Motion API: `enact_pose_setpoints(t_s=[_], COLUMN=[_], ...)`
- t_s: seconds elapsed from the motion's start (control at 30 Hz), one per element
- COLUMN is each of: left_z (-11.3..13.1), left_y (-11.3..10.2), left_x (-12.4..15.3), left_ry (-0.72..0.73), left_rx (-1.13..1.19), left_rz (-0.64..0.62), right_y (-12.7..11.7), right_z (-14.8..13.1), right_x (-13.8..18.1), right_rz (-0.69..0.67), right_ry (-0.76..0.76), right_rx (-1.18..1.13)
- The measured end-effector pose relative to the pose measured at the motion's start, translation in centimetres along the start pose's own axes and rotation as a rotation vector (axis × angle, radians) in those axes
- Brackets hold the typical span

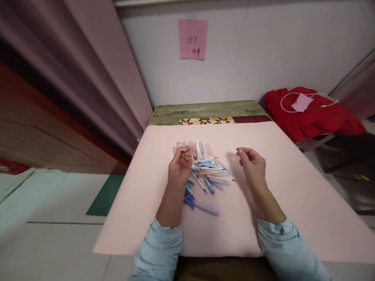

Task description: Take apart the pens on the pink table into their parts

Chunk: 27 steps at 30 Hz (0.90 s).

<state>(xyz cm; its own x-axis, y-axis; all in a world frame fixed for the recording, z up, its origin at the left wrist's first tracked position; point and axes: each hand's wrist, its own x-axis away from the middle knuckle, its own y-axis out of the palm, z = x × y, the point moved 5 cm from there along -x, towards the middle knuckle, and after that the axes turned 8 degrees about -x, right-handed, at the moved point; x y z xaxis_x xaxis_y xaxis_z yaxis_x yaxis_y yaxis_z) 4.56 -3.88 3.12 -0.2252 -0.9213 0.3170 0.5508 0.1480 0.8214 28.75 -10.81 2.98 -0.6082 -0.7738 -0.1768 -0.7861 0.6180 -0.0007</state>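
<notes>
A heap of pens and pen parts [206,168], pink, white and blue, lies on a pale pink sheet [293,187] covering the table. My left hand [179,168] rests at the heap's left side, fingers curled round a small pink pen piece [183,149]. My right hand [252,166] hovers to the right of the heap, fingers loosely curled, thumb and forefinger near each other; nothing shows in it. A blue pen [205,208] lies nearest to me, beside my left wrist.
The table's far end [205,111] shows a green and patterned cloth. A red cloth bundle [313,113] with a white cord and pink paper sits at the right. A pink note [192,38] hangs on the wall. Curtains [96,78] hang at left.
</notes>
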Motion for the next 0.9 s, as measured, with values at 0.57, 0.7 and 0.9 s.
enact_pose_setpoints(t_s=[0.57, 0.7, 0.9], left_z=[1.4, 1.1, 0.6], left_y=[-1.4, -1.1, -0.9], left_x=[-1.1, -0.9, -0.7], left_ry=[0.097, 0.087, 0.045], left_rx=[0.061, 0.05, 0.008], left_rz=[0.009, 0.004, 0.036], right_y=[4.5, 5.0, 3.9], right_z=[-0.8, -1.2, -0.7], right_x=[2.8, 3.3, 2.4], right_rz=[-0.701, -0.724, -0.681], right_ry=[-0.265, -0.278, -0.101], right_rx=[0.595, 0.66, 0.348])
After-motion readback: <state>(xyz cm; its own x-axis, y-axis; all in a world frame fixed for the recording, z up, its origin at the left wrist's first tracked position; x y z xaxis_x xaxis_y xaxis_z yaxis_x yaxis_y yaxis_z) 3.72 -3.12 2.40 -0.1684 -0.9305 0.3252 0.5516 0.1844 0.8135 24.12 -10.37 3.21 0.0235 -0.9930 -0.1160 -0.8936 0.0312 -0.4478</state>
